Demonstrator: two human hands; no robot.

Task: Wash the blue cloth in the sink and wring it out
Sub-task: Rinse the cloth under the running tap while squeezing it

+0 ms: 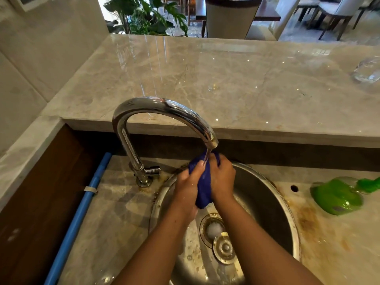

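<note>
The blue cloth [204,186] is bunched up between both my hands, right under the spout of the chrome tap [164,110], with a thin stream of water running onto its top. My left hand [188,186] grips the cloth from the left, thumb over its upper part. My right hand [223,179] grips it from the right, fingers curled round it. Both hands hover over the round steel sink [267,202]. The cloth's lower end hangs out below my palms, above the drain [211,227].
A loose strainer plug [224,248] lies in the basin beside the drain. A green bottle [339,195] lies on its side on the stained counter to the right. An upturned glass [368,70] sits on the raised marble ledge. A blue pipe [82,208] runs along the left.
</note>
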